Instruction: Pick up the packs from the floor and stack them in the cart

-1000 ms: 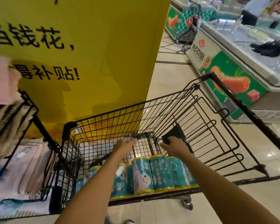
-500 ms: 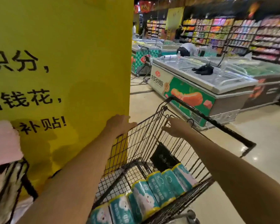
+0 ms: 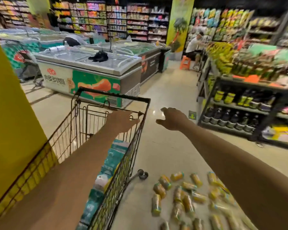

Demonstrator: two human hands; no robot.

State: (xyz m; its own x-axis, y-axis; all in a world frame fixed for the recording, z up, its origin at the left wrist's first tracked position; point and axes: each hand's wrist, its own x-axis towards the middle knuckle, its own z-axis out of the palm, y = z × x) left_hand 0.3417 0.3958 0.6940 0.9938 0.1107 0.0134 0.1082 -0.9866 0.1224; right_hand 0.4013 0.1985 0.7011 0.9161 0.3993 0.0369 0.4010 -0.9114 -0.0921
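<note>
A black wire cart (image 3: 111,97) stands at the left. Several teal packs (image 3: 106,168) lie in a row along its bottom. Several yellow packs (image 3: 186,196) lie scattered on the floor at the lower right, beside the cart's wheel (image 3: 142,174). My left hand (image 3: 121,120) hovers over the cart's right rim, fingers straight, holding nothing. My right hand (image 3: 172,118) reaches out over the bare floor to the right of the cart, fingers loosely spread and empty.
A yellow pillar (image 3: 10,113) stands close on the left of the cart. A chest freezer (image 3: 93,70) lies beyond the cart. Shelves of bottles (image 3: 239,103) line the right. A person (image 3: 194,47) sits by an orange stool (image 3: 184,62) far down the aisle.
My view has swung to the right, away from the pillar. Both hands have risen out of the cart, and my right hand has moved beyond its right side. The floor packs have come into sight.
</note>
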